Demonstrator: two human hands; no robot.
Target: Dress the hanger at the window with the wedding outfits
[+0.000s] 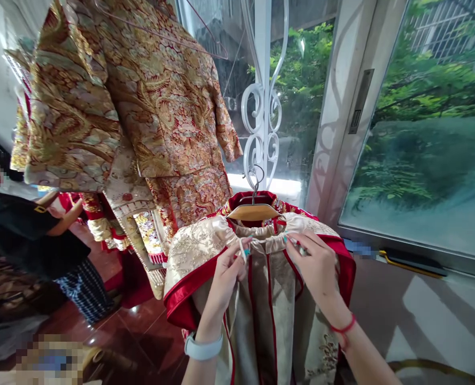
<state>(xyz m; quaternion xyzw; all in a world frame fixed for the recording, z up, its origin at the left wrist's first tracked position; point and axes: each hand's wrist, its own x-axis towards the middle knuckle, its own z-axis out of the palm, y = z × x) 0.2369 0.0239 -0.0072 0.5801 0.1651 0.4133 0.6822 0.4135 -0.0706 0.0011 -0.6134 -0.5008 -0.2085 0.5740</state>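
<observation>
A cream and gold embroidered garment (197, 248) with red trim hangs on a wooden hanger (253, 212) in front of me. My left hand (226, 278), with a white watch on its wrist, is closed in a pinch on a thin cream tie at the garment's waistband (261, 238). My right hand (315, 264), with a red cord on its wrist, presses closed fingers on the gathered waistband just right of the hanger. The inner lining hangs down between my arms.
A gold and red brocade jacket (157, 96) hangs high at the left on a wire hanger. A white scrolled metal grille (263, 107) and a large window (422, 133) stand behind. Another person in a dark top (24, 235) sits at the left. The floor is dark red.
</observation>
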